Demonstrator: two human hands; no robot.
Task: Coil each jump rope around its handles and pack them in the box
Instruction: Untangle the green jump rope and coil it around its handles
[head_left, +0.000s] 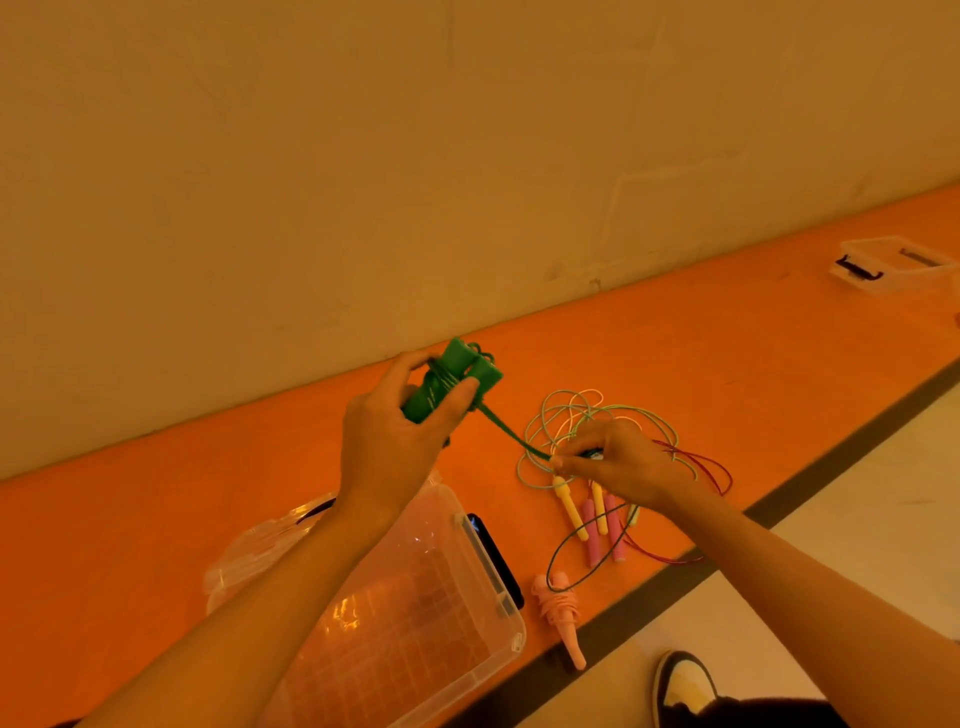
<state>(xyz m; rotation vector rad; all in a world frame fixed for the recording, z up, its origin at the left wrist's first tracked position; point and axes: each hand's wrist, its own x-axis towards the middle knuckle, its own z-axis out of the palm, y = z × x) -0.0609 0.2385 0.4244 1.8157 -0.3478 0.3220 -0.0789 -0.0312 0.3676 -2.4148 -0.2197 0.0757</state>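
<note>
My left hand (395, 436) grips the two green jump rope handles (457, 376) held together above the orange ledge, with green cord wound around them. A taut length of green cord (511, 434) runs down to my right hand (613, 460), which pinches it over a tangle of loose ropes (571, 415). Yellow handles (569, 506) and pink handles (605, 530) lie under my right hand. A coiled peach jump rope (558, 608) lies near the ledge's front edge. The clear plastic box (467, 597) sits open below my left forearm.
A clear plastic bag (254, 551) lies left of the box. A dark phone-like object (493, 551) lies against the box's right side. Another clear container (888, 262) sits far right on the orange ledge (727, 353). A shoe (685, 686) stands on the floor below.
</note>
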